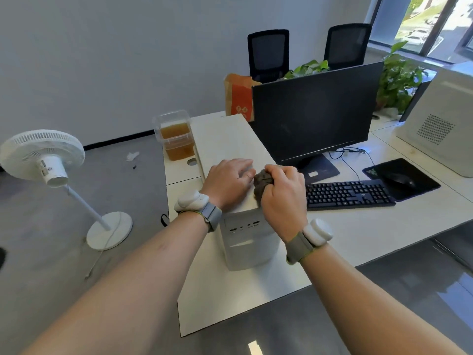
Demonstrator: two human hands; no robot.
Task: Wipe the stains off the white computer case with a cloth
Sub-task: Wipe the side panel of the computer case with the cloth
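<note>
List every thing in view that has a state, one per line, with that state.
left hand: flat on top of the case, fingers straight
right hand: grips the bunched cloth
cloth: crumpled, pressed on the case top
white computer case: upright on the desk
monitor: screen dark
fan: standing; whether it spins cannot be told
plastic containers: stacked, holding amber liquid

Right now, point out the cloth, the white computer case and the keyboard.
cloth (262, 181), head view, bunched middle.
white computer case (249, 242), head view, front panel.
keyboard (348, 194), head view, middle keys.
</note>
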